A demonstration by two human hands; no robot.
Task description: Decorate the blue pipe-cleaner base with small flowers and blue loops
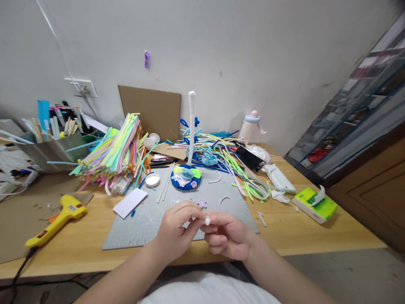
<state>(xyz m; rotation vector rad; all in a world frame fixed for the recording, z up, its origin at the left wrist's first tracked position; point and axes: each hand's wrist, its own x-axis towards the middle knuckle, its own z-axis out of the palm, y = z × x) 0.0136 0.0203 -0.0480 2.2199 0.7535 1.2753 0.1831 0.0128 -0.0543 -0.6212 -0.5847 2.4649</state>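
Note:
Between my fingertips, just above the front of the grey cutting mat [142,232], is a small white fuzzy piece [207,221]. My left hand [180,226] pinches it from one side. From the other side my right hand [230,236] grips it with thumb and curled fingers. Just beyond them lies a lilac flower [201,204], with a curved lilac strip [224,199] to its right. Farther back, a round blue base [186,177] decorated with flowers stands on the mat, a tall white fuzzy stem [191,126] rising behind it.
A yellow glue gun [57,219] with its cord lies at left, near a bundle of pastel pipe cleaners [118,152]. White card [130,202] rests on the mat. Scissors [257,189], a phone [249,157] and a green tissue pack [314,204] are at right.

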